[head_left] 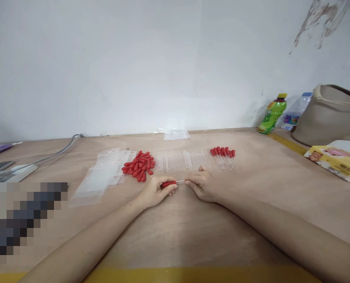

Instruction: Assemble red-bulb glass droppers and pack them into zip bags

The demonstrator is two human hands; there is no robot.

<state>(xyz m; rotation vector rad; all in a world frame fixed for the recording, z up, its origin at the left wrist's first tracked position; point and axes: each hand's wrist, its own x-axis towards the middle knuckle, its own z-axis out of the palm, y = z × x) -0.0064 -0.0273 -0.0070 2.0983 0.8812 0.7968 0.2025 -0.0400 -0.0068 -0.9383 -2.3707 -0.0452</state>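
Note:
Between thumb and fingers, my left hand [159,192] grips a red rubber bulb [169,183]. My right hand [202,184] pinches a thin clear glass tube [180,182], whose other end meets the bulb; how deep it sits inside is hidden. Just beyond my left hand lies a pile of loose red rubber bulbs [139,165]. A row of clear glass tubes [177,161] is spread out beyond both hands. Farther right, several droppers with red bulbs fitted on clear tubes [223,153] lie side by side.
Clear plastic bags [99,177] lie left of the bulbs, and another bag [176,135] is by the wall. A green bottle [273,114], a water bottle [297,112], a grey bag [329,114] and a yellow package [336,161] stand or lie at right. A cable [57,152] runs at left.

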